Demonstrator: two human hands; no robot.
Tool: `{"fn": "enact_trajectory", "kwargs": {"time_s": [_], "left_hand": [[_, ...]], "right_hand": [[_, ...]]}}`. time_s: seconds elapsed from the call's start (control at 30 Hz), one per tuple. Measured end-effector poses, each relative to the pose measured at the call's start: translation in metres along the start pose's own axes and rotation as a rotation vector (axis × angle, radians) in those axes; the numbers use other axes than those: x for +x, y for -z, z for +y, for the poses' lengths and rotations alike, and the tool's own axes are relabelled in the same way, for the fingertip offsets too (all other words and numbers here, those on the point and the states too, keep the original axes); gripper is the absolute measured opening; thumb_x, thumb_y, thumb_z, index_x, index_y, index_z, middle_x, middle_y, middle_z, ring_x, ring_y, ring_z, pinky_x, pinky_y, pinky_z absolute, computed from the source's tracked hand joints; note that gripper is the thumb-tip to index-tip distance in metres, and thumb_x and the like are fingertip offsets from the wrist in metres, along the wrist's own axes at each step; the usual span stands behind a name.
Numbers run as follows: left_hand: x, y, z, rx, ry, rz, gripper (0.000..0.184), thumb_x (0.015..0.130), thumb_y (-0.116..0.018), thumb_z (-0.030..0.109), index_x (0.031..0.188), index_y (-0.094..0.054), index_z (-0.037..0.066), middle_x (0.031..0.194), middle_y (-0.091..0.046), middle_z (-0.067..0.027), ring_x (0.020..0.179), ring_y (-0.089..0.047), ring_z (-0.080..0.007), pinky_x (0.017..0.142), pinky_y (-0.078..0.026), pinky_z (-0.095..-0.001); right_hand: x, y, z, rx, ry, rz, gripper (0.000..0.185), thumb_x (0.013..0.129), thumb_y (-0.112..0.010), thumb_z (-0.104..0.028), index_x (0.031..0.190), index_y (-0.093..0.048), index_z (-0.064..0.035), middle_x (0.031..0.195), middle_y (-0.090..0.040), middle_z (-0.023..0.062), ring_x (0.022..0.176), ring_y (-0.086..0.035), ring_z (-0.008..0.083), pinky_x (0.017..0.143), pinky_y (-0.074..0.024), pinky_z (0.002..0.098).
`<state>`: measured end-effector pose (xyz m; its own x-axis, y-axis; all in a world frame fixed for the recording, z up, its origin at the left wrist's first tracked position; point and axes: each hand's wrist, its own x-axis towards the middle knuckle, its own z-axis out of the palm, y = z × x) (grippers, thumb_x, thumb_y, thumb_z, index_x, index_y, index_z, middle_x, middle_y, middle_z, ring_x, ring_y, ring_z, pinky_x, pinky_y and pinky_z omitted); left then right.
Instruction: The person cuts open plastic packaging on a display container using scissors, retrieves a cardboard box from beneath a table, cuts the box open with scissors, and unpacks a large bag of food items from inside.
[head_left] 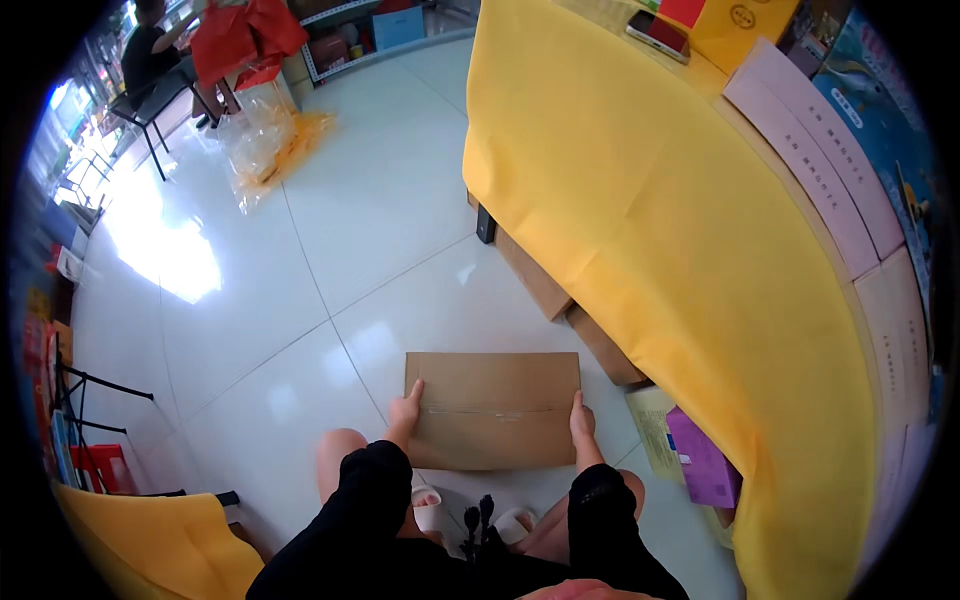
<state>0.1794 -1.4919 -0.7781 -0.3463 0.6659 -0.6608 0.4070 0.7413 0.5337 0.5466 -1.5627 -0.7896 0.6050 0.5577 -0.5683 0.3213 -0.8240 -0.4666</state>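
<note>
A flat-topped brown cardboard box (493,385) is held out in front of my knees, above the tiled floor. A seam runs across its upper face. My left hand (404,412) grips its left side, thumb lying on top. On the opposite side, my right hand (581,425) holds the edge, thumb also uppermost. The fingers of both hands are hidden beneath or behind the cardboard. Whether the box holds anything cannot be seen.
To the right stands a table with a yellow cloth (640,190), bearing a phone (658,36) and pink boxes (815,155). Cardboard boxes (535,275) and a purple box (703,458) sit below it. Clear plastic (255,145) lies on the floor near a seated person (150,50).
</note>
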Motion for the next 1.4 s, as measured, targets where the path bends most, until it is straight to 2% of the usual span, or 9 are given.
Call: {"fn": "enact_trajectory", "kwargs": {"time_s": [0.33,0.4,0.47,0.57,0.77,0.97,1.07,1.13,1.4], "left_hand": [[-0.088,0.039,0.061,0.097,0.0,0.175,0.079,0.072,-0.039,0.068,0.091,-0.06,-0.006,0.09,-0.059,-0.0224,0.089,-0.055,-0.0345,0.078,-0.041,-0.0379],[-0.128,0.075,0.095,0.031,-0.065,0.23,0.076,0.072,-0.04,0.067,0.088,-0.06,-0.005,0.085,-0.06,-0.0214,0.085,-0.057,-0.0334,0.076,-0.042,-0.0376],[-0.176,0.125,0.127,-0.066,-0.217,0.24,0.066,0.076,-0.045,0.06,0.082,-0.061,-0.004,0.072,-0.06,-0.0169,0.071,-0.058,-0.0269,0.068,-0.043,-0.0348],[-0.269,0.203,0.198,-0.188,-0.368,0.271,0.052,0.081,-0.049,0.045,0.073,-0.058,-0.005,0.063,-0.057,-0.0114,0.06,-0.051,-0.0166,0.058,-0.041,-0.0305],[-0.417,0.343,0.283,-0.05,-0.508,0.23,0.046,0.085,-0.047,0.038,0.073,-0.055,-0.005,0.063,-0.055,-0.0088,0.06,-0.047,-0.0129,0.058,-0.039,-0.0277],[-0.539,0.432,0.337,-0.081,-0.408,0.183,0.046,0.085,-0.046,0.039,0.076,-0.055,-0.005,0.065,-0.054,-0.0066,0.061,-0.047,-0.0128,0.059,-0.039,-0.0275],[-0.554,0.459,0.345,0.016,-0.352,0.2,0.048,0.085,-0.046,0.04,0.075,-0.056,-0.006,0.066,-0.055,-0.0066,0.061,-0.047,-0.0126,0.059,-0.039,-0.0276],[-0.555,0.466,0.348,-0.12,-0.474,0.194,0.049,0.084,-0.046,0.041,0.075,-0.056,-0.006,0.066,-0.056,-0.0072,0.062,-0.048,-0.013,0.06,-0.04,-0.0276],[-0.555,0.52,0.35,-0.303,-0.464,0.334,0.05,0.083,-0.046,0.043,0.078,-0.058,-0.005,0.069,-0.057,-0.009,0.064,-0.051,-0.0146,0.062,-0.04,-0.0281]], "right_hand": [[-0.092,0.077,-0.069,0.047,0.055,0.239,0.072,0.075,-0.032,-0.065,0.087,-0.062,0.0003,0.086,-0.061,0.0191,0.084,-0.057,0.0349,0.073,-0.0431,0.0411],[-0.136,0.108,-0.086,0.089,0.079,0.291,0.062,0.079,-0.037,-0.057,0.091,-0.061,-0.0008,0.085,-0.062,0.0162,0.082,-0.058,0.0323,0.073,-0.0431,0.0384],[-0.193,0.139,-0.097,0.485,0.229,0.308,0.05,0.082,-0.043,-0.046,0.097,-0.058,-0.0007,0.085,-0.062,0.0152,0.082,-0.059,0.0277,0.072,-0.0435,0.0341],[-0.279,0.2,-0.12,0.516,0.284,0.271,0.041,0.084,-0.046,-0.037,0.103,-0.055,-0.001,0.084,-0.062,0.0139,0.08,-0.059,0.0244,0.071,-0.0437,0.031],[-0.446,0.335,-0.202,0.475,0.188,0.145,0.039,0.081,-0.049,-0.035,0.106,-0.055,-0.0054,0.084,-0.062,0.0135,0.079,-0.06,0.0255,0.07,-0.0442,0.0317],[-0.546,0.43,-0.256,0.381,0.193,0.14,0.041,0.079,-0.049,-0.039,0.107,-0.055,-0.0091,0.079,-0.062,0.0152,0.074,-0.06,0.0289,0.068,-0.0444,0.0346],[-0.565,0.446,-0.276,0.36,0.199,0.156,0.043,0.078,-0.049,-0.041,0.106,-0.056,-0.009,0.075,-0.061,0.0146,0.073,-0.059,0.0293,0.068,-0.0442,0.0347],[-0.567,0.452,-0.291,0.35,0.247,0.171,0.043,0.078,-0.049,-0.042,0.105,-0.056,-0.009,0.073,-0.061,0.0142,0.072,-0.059,0.029,0.067,-0.0441,0.0346],[-0.577,0.459,-0.378,0.337,0.437,0.148,0.046,0.078,-0.049,-0.044,0.105,-0.056,-0.0064,0.071,-0.06,0.014,0.069,-0.059,0.0267,0.065,-0.0439,0.0329]]}}
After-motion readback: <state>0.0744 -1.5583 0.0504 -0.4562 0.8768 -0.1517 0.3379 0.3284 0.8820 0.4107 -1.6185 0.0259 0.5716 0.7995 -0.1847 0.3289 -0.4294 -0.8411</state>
